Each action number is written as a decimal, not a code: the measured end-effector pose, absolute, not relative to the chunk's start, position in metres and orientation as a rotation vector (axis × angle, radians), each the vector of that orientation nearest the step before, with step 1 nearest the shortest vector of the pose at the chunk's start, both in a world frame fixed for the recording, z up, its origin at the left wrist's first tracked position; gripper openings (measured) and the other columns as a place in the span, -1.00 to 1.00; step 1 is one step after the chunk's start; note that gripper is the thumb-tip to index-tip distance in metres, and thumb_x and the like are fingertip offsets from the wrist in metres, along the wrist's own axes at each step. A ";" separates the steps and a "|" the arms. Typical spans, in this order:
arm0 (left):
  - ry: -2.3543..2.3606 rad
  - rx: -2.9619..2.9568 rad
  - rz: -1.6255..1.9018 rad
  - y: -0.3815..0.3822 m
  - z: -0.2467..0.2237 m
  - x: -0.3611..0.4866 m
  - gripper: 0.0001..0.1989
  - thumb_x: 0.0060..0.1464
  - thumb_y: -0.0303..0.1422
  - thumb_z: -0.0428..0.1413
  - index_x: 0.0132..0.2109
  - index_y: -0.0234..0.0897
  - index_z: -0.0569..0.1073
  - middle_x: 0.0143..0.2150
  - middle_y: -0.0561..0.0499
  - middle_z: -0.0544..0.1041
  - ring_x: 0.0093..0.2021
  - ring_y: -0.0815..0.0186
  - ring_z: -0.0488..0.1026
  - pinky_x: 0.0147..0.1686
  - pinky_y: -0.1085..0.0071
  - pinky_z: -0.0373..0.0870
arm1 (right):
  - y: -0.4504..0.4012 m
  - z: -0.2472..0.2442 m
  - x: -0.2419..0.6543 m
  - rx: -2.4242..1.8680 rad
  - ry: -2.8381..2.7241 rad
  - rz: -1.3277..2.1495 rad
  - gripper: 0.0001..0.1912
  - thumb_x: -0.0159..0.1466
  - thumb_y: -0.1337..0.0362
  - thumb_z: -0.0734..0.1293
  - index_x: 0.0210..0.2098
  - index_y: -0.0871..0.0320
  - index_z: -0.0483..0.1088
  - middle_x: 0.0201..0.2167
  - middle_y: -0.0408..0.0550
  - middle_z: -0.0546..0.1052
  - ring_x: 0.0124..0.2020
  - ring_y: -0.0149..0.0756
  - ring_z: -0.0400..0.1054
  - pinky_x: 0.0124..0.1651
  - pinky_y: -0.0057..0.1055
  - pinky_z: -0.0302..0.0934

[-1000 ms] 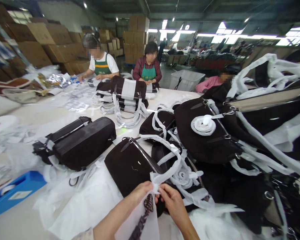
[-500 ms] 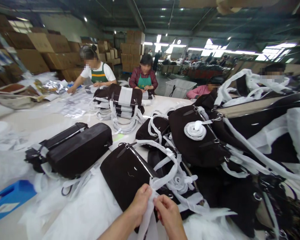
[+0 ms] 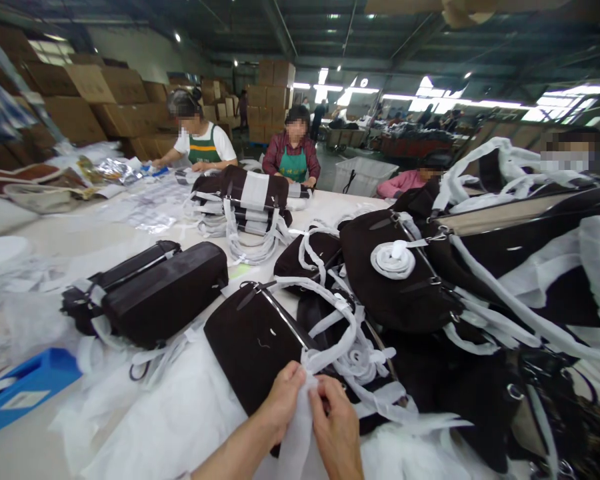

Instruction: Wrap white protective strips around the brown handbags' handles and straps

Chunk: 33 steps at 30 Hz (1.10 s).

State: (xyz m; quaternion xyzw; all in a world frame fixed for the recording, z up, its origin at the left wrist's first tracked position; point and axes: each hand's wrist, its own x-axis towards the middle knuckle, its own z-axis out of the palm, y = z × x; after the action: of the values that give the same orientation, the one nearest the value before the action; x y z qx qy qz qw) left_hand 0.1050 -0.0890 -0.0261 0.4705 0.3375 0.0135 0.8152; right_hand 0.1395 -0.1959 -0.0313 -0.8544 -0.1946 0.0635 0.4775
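Observation:
A dark brown bag point(image 3: 255, 340) lies on the table in front of me, its handle point(image 3: 343, 320) wrapped in white material. At the handle's near end, my left hand point(image 3: 284, 400) pinches a white strip point(image 3: 299, 427). My right hand point(image 3: 334, 417) is close beside it, thumb and fingers closed on the same strip, which hangs down between the hands. Behind my hands lies a white coil point(image 3: 357, 360). Another dark bag point(image 3: 395, 293) with a white roll point(image 3: 393, 259) on it is farther back on the right.
Two folded dark bags point(image 3: 167, 293) lie at the left, near a blue dispenser point(image 3: 30, 390). Stacked wrapped bags point(image 3: 255, 193) stand at the middle back. People in green aprons point(image 3: 293, 163) work across the table point(image 3: 95, 233). More bags point(image 3: 540, 267) pile up at the right.
My right hand has risen slightly and closed in at the top of the strip. The view has shifted a little. Across the table, a person's arm at the left has drawn back.

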 end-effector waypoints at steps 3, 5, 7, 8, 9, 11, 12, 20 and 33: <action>0.723 0.996 0.043 -0.090 -0.029 0.104 -0.60 -0.12 -0.02 0.17 -0.38 -0.24 0.26 -0.49 0.15 0.30 -0.46 0.41 0.24 -0.42 0.47 0.18 | -0.194 -0.042 0.139 -2.105 -0.376 0.250 -0.74 0.22 0.08 0.21 -0.52 0.06 0.33 -0.55 -0.09 0.44 -0.50 -0.22 0.31 -0.36 -0.34 0.17; 0.720 1.002 0.038 -0.090 -0.032 0.104 -0.59 -0.11 -0.01 0.17 -0.38 -0.24 0.26 -0.48 0.14 0.30 -0.45 0.41 0.24 -0.41 0.47 0.18 | -0.193 -0.046 0.140 -2.128 -0.341 0.258 -0.72 0.20 0.07 0.22 -0.57 0.05 0.28 -0.60 -0.12 0.41 -0.53 -0.24 0.29 -0.37 -0.35 0.13; 0.723 1.020 0.033 -0.088 -0.033 0.104 -0.58 -0.12 0.01 0.17 -0.38 -0.25 0.27 -0.47 0.14 0.30 -0.44 0.40 0.24 -0.41 0.47 0.18 | -0.192 -0.048 0.143 -2.139 -0.321 0.310 -0.72 0.17 0.06 0.23 -0.59 0.05 0.25 -0.63 -0.15 0.40 -0.56 -0.25 0.29 -0.39 -0.37 0.12; 0.726 1.033 0.029 -0.087 -0.033 0.104 -0.57 -0.13 0.02 0.18 -0.38 -0.25 0.26 -0.48 0.14 0.29 -0.44 0.40 0.24 -0.40 0.47 0.19 | -0.192 -0.049 0.144 -2.139 -0.312 0.342 -0.72 0.16 0.06 0.25 -0.59 0.05 0.23 -0.65 -0.17 0.39 -0.57 -0.26 0.29 -0.41 -0.38 0.11; 0.726 1.047 0.027 -0.087 -0.033 0.105 -0.56 -0.13 0.03 0.18 -0.38 -0.25 0.27 -0.47 0.14 0.29 -0.43 0.40 0.24 -0.40 0.47 0.19 | -0.192 -0.049 0.146 -2.138 -0.306 0.362 -0.73 0.15 0.07 0.26 -0.59 0.05 0.22 -0.66 -0.19 0.39 -0.58 -0.27 0.28 -0.42 -0.38 0.11; 0.723 1.069 0.036 -0.086 -0.033 0.105 -0.55 -0.12 0.04 0.17 -0.37 -0.25 0.28 -0.46 0.13 0.30 -0.41 0.39 0.25 -0.38 0.47 0.20 | -0.192 -0.050 0.148 -2.130 -0.303 0.366 -0.73 0.12 0.08 0.28 -0.60 0.05 0.19 -0.69 -0.21 0.37 -0.61 -0.29 0.27 -0.45 -0.39 0.10; 0.723 1.077 0.042 -0.086 -0.033 0.105 -0.55 -0.12 0.05 0.17 -0.37 -0.26 0.29 -0.45 0.13 0.31 -0.40 0.38 0.26 -0.37 0.47 0.20 | -0.192 -0.051 0.149 -2.126 -0.301 0.358 -0.73 0.11 0.09 0.28 -0.61 0.04 0.18 -0.70 -0.22 0.35 -0.61 -0.30 0.26 -0.46 -0.40 0.09; 0.739 1.011 -0.001 -0.085 -0.046 0.106 -0.48 -0.15 0.10 0.19 -0.32 -0.26 0.30 -0.47 0.13 0.33 -0.47 0.40 0.27 -0.45 0.48 0.20 | -0.190 -0.055 0.155 -1.786 -0.042 0.562 -0.75 0.00 0.10 0.36 -0.50 0.06 0.21 -0.69 -0.25 0.36 -0.61 -0.32 0.26 -0.53 -0.43 0.16; 0.705 0.789 -0.292 -0.065 -0.040 0.099 -0.69 -0.07 -0.20 0.24 -0.33 -0.26 0.30 -0.47 0.13 0.36 -0.48 0.40 0.33 -0.36 0.41 0.28 | -0.198 -0.050 0.159 -1.626 -0.066 0.681 -0.77 -0.02 0.12 0.37 -0.49 0.13 0.33 -0.65 -0.21 0.43 -0.60 -0.38 0.22 -0.50 -0.45 0.08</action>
State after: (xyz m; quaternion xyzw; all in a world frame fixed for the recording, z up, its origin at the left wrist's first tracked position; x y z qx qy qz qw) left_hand 0.0993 -0.0652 -0.0398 0.3749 0.3350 -0.1388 0.8532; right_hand 0.1592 -0.1978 -0.0498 -0.7116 -0.0287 0.2980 0.6356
